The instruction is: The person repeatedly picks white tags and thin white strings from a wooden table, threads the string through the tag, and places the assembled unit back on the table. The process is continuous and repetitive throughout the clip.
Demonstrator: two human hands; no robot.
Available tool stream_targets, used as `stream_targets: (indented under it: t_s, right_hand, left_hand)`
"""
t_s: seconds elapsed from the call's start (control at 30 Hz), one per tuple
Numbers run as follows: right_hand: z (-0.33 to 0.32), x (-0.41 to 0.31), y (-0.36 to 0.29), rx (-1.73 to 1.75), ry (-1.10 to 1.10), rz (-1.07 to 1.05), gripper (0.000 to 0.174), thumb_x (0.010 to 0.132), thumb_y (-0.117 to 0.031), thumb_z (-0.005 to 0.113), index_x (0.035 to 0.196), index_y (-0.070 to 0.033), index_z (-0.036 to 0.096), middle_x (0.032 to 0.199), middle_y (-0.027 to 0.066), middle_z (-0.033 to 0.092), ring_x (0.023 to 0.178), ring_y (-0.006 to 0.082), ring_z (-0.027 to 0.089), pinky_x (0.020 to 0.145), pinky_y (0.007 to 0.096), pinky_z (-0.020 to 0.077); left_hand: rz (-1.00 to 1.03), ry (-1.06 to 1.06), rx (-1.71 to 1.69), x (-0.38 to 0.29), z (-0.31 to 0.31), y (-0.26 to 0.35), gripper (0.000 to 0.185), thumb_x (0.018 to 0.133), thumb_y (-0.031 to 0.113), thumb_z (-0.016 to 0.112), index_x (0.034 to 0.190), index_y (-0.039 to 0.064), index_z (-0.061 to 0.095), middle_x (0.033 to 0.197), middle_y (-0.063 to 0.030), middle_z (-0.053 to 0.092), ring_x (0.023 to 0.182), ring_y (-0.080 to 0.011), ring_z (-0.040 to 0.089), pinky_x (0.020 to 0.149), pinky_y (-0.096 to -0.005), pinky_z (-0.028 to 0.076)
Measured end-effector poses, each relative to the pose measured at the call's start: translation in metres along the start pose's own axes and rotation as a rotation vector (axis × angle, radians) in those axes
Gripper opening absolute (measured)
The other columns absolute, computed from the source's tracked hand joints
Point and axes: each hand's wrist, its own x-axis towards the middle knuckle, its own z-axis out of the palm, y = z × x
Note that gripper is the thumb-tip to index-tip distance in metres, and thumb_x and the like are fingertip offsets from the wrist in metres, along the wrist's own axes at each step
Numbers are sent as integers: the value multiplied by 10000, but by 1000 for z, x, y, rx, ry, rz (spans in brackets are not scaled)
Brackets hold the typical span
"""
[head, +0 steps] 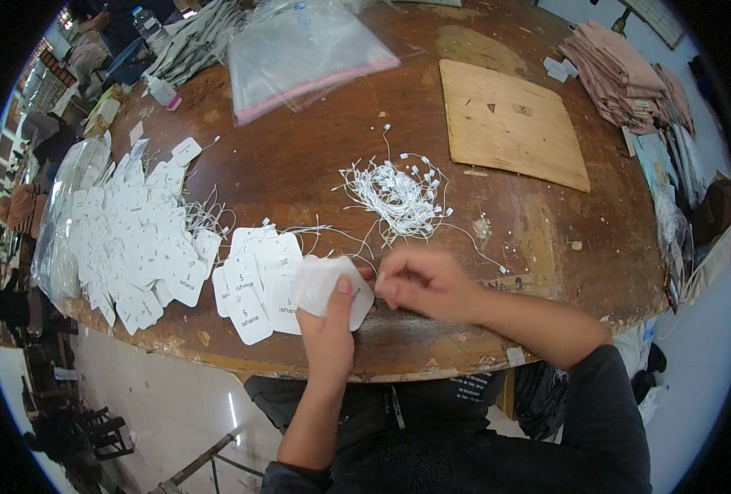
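Note:
My left hand grips a fanned stack of white hang tags, thumb on top, just above the table's near edge. The tags bear printed writing. Close by on the right, my right hand is blurred, its fingers curled beside the stack's edge. A thin white string runs near those fingertips; whether they pinch it is unclear. Beyond both hands lies a tangled heap of white tag strings with small plastic ends. Left of the stack, several strung tags lie overlapping on the table.
A large pile of strung tags covers the left side, beside clear plastic. Farther back are clear plastic bags, a small bottle and grey cloth. A wooden board and folded pink garments sit right.

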Motion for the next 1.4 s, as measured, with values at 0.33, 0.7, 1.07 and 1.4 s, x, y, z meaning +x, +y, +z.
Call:
stream_targets:
  t_s: [0.33, 0.7, 1.07, 1.4]
  right_hand:
    - [1, 4, 2, -324, 17, -92, 68, 907, -94, 569, 912, -26, 573, 738, 130, 586, 647, 297, 602, 591, 381, 464]
    - [3, 2, 2, -484, 4, -163, 66, 867, -89, 593, 897, -31, 579, 795, 124, 593, 683, 318, 606, 610, 391, 494]
    - [2, 3, 4, -577, 32, -210, 65, 840, -100, 621, 859, -46, 592, 778, 112, 594, 678, 309, 614, 584, 388, 494]
    - [1, 6, 3, -602, 74, -265, 61, 826, -84, 621, 869, -50, 595, 783, 105, 608, 689, 304, 620, 586, 390, 497]
  left_hand:
    - [53, 11, 148, -5, 3, 1, 223, 913, 131, 656, 1045, -46, 631, 960, -70, 652, 869, -118, 603, 751, -268, 486]
    - [95, -33, 260, -5, -1, -2, 243, 888, 86, 673, 1083, -49, 624, 1010, -79, 649, 912, -125, 596, 782, -279, 484]
    - [155, -33, 287, -6, 3, -1, 225, 879, 42, 659, 1081, -48, 618, 996, -68, 653, 906, -126, 598, 808, -265, 473]
    - [267, -73, 481, -4, 3, 1, 150, 845, -7, 649, 990, -42, 638, 888, -60, 656, 813, -104, 595, 745, -244, 470]
